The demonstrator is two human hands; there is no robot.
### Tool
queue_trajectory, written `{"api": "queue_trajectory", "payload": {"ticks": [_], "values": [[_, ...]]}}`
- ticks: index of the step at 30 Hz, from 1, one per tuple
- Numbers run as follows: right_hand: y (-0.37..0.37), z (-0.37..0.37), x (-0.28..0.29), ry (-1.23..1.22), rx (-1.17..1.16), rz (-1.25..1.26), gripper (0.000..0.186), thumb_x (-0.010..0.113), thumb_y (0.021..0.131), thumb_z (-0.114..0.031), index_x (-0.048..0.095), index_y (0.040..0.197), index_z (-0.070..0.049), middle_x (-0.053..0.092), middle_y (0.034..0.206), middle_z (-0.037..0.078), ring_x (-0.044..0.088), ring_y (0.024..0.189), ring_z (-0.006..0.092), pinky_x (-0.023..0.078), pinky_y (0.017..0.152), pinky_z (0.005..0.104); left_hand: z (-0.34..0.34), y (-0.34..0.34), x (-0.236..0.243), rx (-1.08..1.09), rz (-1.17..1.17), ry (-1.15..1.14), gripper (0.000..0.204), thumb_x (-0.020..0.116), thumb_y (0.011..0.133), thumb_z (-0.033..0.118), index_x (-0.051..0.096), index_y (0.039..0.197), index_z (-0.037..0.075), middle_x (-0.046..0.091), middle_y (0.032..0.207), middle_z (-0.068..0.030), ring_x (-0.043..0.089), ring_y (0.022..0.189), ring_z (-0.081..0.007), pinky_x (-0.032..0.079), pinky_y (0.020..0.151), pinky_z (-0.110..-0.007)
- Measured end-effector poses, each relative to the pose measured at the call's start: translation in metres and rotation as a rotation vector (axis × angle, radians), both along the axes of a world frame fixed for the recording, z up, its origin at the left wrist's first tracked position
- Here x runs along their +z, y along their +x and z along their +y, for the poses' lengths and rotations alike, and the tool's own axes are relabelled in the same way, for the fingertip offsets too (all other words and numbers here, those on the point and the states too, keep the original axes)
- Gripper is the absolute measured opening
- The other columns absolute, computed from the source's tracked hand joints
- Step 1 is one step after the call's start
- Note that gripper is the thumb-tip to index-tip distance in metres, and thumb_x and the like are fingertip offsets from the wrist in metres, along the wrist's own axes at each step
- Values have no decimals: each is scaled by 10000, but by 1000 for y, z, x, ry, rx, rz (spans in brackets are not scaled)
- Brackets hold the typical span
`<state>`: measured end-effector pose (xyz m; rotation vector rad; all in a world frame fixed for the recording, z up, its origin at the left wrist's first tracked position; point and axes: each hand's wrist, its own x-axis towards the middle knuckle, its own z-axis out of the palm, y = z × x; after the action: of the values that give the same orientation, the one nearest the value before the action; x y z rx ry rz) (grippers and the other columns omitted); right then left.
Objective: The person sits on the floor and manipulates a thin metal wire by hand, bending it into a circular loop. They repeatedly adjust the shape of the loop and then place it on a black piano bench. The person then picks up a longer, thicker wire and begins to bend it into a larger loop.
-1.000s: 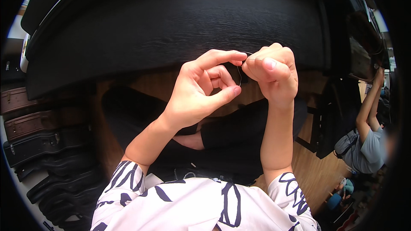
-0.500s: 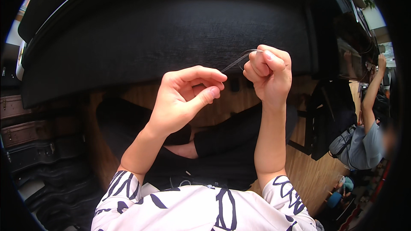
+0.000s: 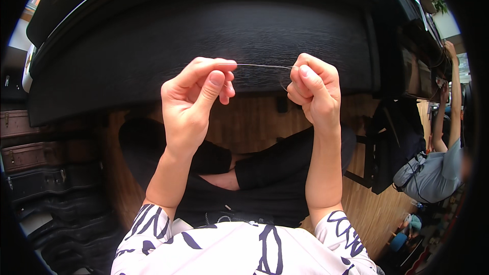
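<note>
A thin, pale wire-like strand (image 3: 262, 65) runs almost straight between my hands, with a small loose loop below its right end. My left hand (image 3: 196, 99) pinches the left end between fingertips and thumb, the other fingers loosely curled. My right hand (image 3: 315, 89) is closed round the right end, thumb over the index finger. Behind both hands is a long black textured panel or bench (image 3: 142, 46). I sit cross-legged in dark trousers (image 3: 270, 168) on the wooden floor (image 3: 372, 203).
Brown and black hard cases (image 3: 35, 147) are stacked at the left. At the right a co-worker in grey (image 3: 433, 173) raises both arms to a glossy black object (image 3: 417, 71). A black bag-like object (image 3: 395, 137) lies beside them. Small figures or items show at lower right.
My left hand has moved left, away from my right, and then up; the strand between them is now drawn out nearly straight. The co-worker's raised arms have shifted.
</note>
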<state>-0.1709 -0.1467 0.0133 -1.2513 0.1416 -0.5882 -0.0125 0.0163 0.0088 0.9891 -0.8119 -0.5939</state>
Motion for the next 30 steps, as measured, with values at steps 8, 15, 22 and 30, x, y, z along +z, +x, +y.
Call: {"api": "queue_trajectory", "payload": {"ticks": [8,15,22,30], "values": [[2,4,-2,-86,110,3,278,546,998,-98,524,732,-19,393,607,-55,289,487,21,216,452,221,2,7,-1,106,-176,32,171,683,938,9,734,1101,-3,674,881,-53,636,747,-100,511,643,-206],[4,9,-3,185,262,-95,346,484,1028,-160,454,704,-41,325,595,-53,237,481,23,185,437,232,-5,-4,-5,101,-252,58,157,739,848,-76,765,976,11,698,897,-54,670,792,-112,544,674,-222],[11,14,-9,313,378,-171,382,404,1037,-233,354,696,-67,276,542,-42,169,431,33,117,384,253,-5,-9,-8,79,-404,82,201,739,804,-147,754,970,-36,717,918,-126,700,815,-171,586,725,-249],[13,19,-9,354,403,-178,390,409,1028,-265,350,703,-58,283,542,-41,165,425,34,115,379,254,-8,-16,-10,196,-532,36,184,766,790,-123,770,934,-9,737,907,-136,724,811,-188,598,718,-265]]}}
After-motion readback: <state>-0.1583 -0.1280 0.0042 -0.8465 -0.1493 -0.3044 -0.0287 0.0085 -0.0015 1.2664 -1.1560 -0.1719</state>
